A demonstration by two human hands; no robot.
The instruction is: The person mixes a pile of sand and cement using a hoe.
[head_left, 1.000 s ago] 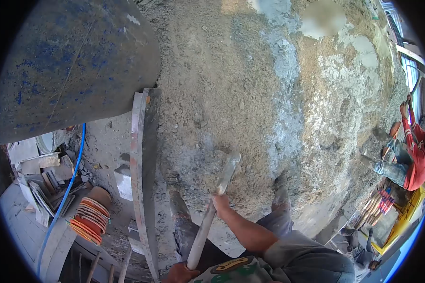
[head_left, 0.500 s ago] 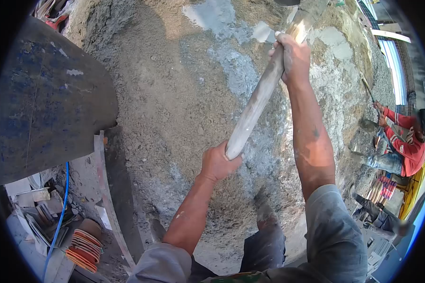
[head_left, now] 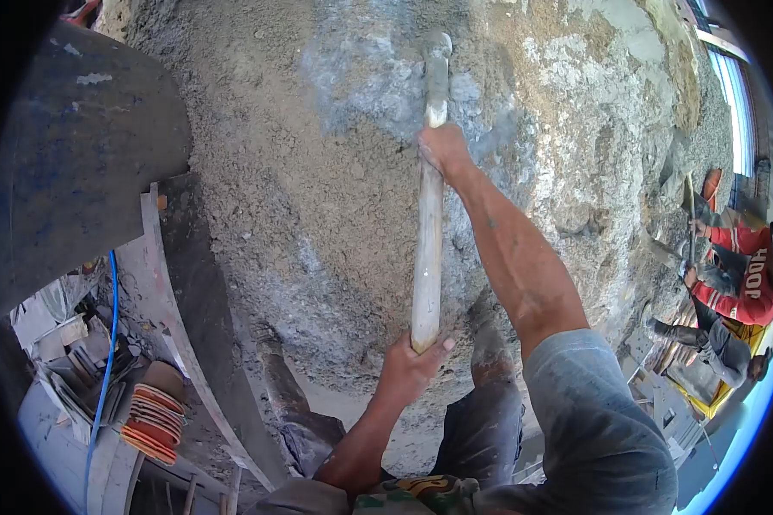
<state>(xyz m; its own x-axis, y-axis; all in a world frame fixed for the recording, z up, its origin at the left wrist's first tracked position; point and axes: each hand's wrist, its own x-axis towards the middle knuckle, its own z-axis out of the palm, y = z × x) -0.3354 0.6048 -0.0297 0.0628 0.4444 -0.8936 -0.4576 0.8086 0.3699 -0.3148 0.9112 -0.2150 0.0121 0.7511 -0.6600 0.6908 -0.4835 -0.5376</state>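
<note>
My right hand point(head_left: 445, 149) is wrapped round the upper part of a thick, pale wooden handle point(head_left: 428, 249). Lower down, near my body, my left hand point(head_left: 410, 367) grips the butt end of the same handle. At the far end sits a grey, crusted tool head point(head_left: 437, 64); its blade is hidden, so I cannot tell the exact kind of tool. That head meets a broad spread of grey-brown sandy mix point(head_left: 343, 189), with paler powdery patches around it.
On the left are a large dark curved metal drum point(head_left: 86, 154), a curved strip point(head_left: 176, 300), a blue hose point(head_left: 109, 343) and stacked orange-rimmed buckets point(head_left: 156, 412). To the right, a co-worker in a red top point(head_left: 747, 266) holds a long-handled tool. My boots stand in the mix.
The handle has swung from a rightward slant to nearly upright in view, drawn closer to my body. Both hands have come down with it. The co-worker has shifted posture.
</note>
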